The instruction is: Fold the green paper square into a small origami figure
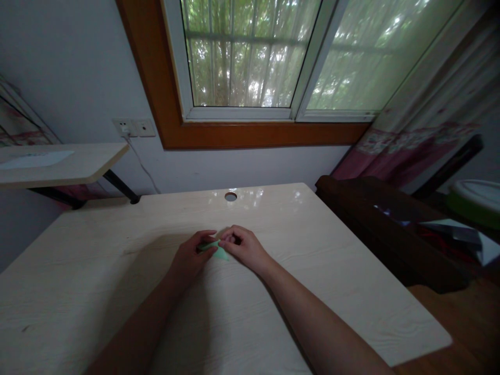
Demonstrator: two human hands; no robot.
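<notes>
A small piece of light green paper [221,253], folded to a pointed shape, is held just above or on the pale wooden desk [312,271]. From the left, my left hand [192,255] pinches it between thumb and fingers. My right hand [242,247] grips its upper right part, thumb and index finger pressed together there. The fingers of both hands cover part of the paper, so its full shape is hidden.
A raised shelf [89,161] on black legs stands at the desk's back left, with a white sheet [37,160] on it. A round cable hole [230,197] lies near the back edge. Right of the desk sits a dark wooden piece of furniture [363,224] with papers.
</notes>
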